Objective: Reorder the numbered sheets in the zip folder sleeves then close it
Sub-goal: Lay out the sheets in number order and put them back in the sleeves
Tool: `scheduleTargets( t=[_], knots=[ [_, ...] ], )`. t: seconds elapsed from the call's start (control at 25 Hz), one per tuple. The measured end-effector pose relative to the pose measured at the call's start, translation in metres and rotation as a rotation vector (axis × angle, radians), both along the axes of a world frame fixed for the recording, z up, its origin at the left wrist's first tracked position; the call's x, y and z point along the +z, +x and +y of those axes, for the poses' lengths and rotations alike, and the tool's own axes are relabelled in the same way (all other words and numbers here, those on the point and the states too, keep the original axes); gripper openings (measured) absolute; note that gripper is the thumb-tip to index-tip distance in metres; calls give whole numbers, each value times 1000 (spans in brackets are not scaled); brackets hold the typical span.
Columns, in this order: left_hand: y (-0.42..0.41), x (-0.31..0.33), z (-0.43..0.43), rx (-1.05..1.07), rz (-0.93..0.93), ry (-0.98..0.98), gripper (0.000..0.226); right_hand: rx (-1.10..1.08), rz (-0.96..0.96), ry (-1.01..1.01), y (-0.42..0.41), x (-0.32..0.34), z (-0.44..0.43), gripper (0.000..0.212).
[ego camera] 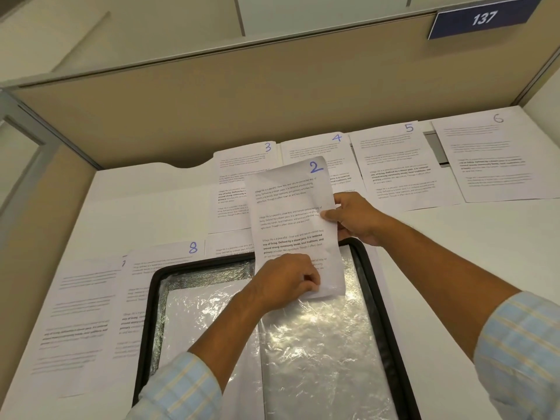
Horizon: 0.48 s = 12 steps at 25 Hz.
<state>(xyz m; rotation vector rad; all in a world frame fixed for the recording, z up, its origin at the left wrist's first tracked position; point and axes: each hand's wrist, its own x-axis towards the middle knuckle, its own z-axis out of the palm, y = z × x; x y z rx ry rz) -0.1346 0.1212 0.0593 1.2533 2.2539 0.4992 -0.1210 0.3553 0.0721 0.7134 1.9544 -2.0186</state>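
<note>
Sheet 2 (292,219) is held upright over the far end of the open zip folder (145,328) by both hands.

Its lower edge is pinched by the curled fingers of the left hand (285,283), and part of the bottom text is covered by that hand. Its right edge is clamped by the right hand (354,219), thumb on the front, the other fingers hidden behind the paper. The sheet's foot is seen just above the shiny plastic sleeve (318,344); whether it is touching cannot be told. The folder's near end is cut off by the frame. Sheet 3 (239,183) and sheet 4 (315,150) are partly hidden behind sheet 2. Sheet 5 (394,159), sheet 6 (491,159), sheet 8 (169,262) and a blurred sheet 7 (78,322) are laid on the desk (145,201).
</note>
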Motion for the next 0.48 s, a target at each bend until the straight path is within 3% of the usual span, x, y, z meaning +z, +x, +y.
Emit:
scheduleTargets(
  t=[0.2,0.48],
  knots=[
    [-2,-7,3,195,-110,204,4,23,-7,29,5,1,4,25],
    [-4,-6,12,363,-65,331,6,418,-104,241,14,5,8,24]
  ],
)
